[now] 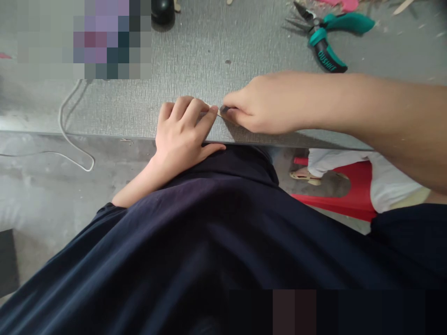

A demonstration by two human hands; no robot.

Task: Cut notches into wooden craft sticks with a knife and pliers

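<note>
Pale strip (219,112), thin, probably wood, near the front edge of the grey tabletop (122,107). Only a short length shows, between the two hands; the rest is covered.

Left hand (185,128): fingers bent, tips on the strip, seemingly holding it against the surface. Thumb apart, stretched along the table edge. Right hand (256,104): closed, thumb and fingers gripping a small dark tool (224,109) whose tip meets or nearly meets the strip. Too hidden to say what tool.

My guess on handling: very light, fairly stiff, dry rather than slippery, liable to split or snap if bent. Best held flat by its covered end, fingertips well back from the tool.

Farther out: pliers (319,35) with teal-and-black handles lie beyond the right forearm, jaws parted. Another pale stick (403,6) and a pink piece (344,3) at the far side. Black rounded object (162,10) beyond the left hand; white cable (63,109) hangs over the edge. Below right, a red stool (359,186).
</note>
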